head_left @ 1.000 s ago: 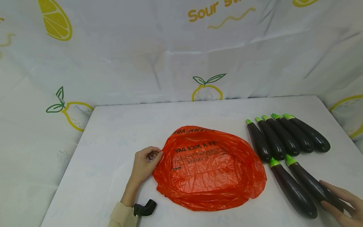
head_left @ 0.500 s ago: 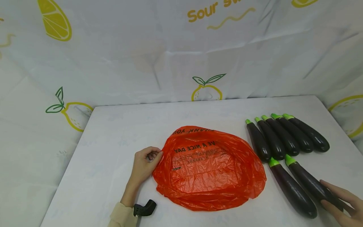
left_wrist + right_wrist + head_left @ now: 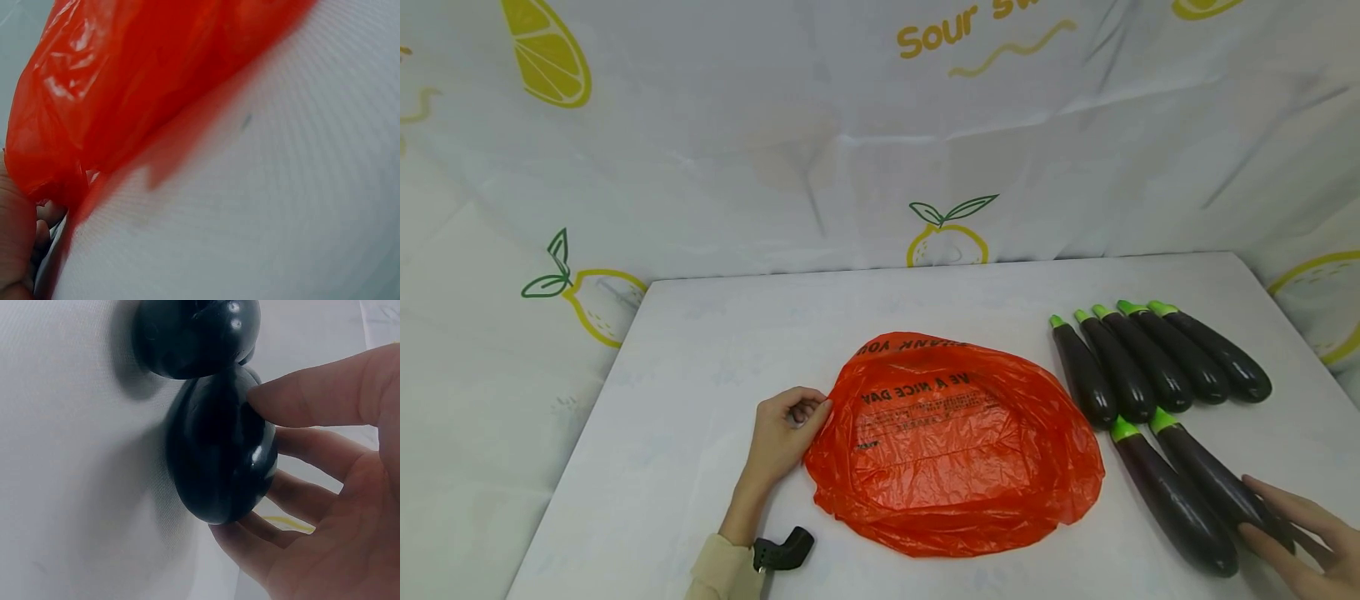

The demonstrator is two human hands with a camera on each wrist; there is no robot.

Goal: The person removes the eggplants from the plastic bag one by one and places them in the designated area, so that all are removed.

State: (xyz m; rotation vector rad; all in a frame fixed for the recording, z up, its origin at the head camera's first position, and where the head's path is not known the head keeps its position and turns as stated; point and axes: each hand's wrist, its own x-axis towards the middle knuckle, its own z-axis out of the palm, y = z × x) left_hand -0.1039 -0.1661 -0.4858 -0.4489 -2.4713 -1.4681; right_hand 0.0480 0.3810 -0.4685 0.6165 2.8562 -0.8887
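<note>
A red plastic bag [image 3: 940, 458] lies spread on the white table, its mouth wide and printed lettering showing inside. My left hand [image 3: 784, 433] pinches the bag's left rim between thumb and fingers; in the left wrist view the red film [image 3: 144, 81] runs into that hand [image 3: 15, 231]. At the lower right, my right hand [image 3: 1311, 537] holds the blunt end of a dark eggplant [image 3: 1206, 471]. Thumb and fingers wrap its sides in the right wrist view, where the held eggplant [image 3: 215, 450] sits beside a neighbouring eggplant [image 3: 197, 337].
Another eggplant [image 3: 1176, 500] lies just left of the held one. Behind them several more eggplants [image 3: 1150, 367] lie side by side, green stems pointing away. A black band [image 3: 784, 550] shows by my left wrist. A lemon-printed curtain [image 3: 737, 167] hangs behind the table [image 3: 700, 333].
My right hand and the eggplant in it have shifted slightly to the left. The left hand and the bag have not visibly moved.
</note>
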